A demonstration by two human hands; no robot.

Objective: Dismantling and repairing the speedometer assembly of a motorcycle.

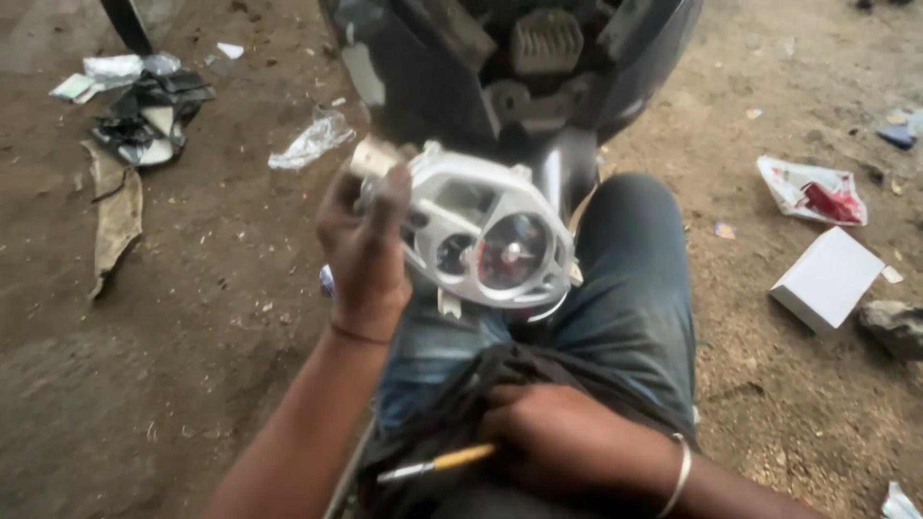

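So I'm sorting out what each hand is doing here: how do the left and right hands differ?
The left hand is raised, gripping the silver headlight housing in front of the scooter; the right hand is low on the lap, resting on dark cloth. The left holds a bulky part; the right has a thin yellow-handled screwdriver beside it. The left wrist has a thin band, the right a silver bangle. Both are bare.

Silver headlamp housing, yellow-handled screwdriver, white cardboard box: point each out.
silver headlamp housing (486, 240), head view, on its round lens face.
yellow-handled screwdriver (437, 464), head view, where handle meets metal shaft.
white cardboard box (827, 277), head view, on its top face.
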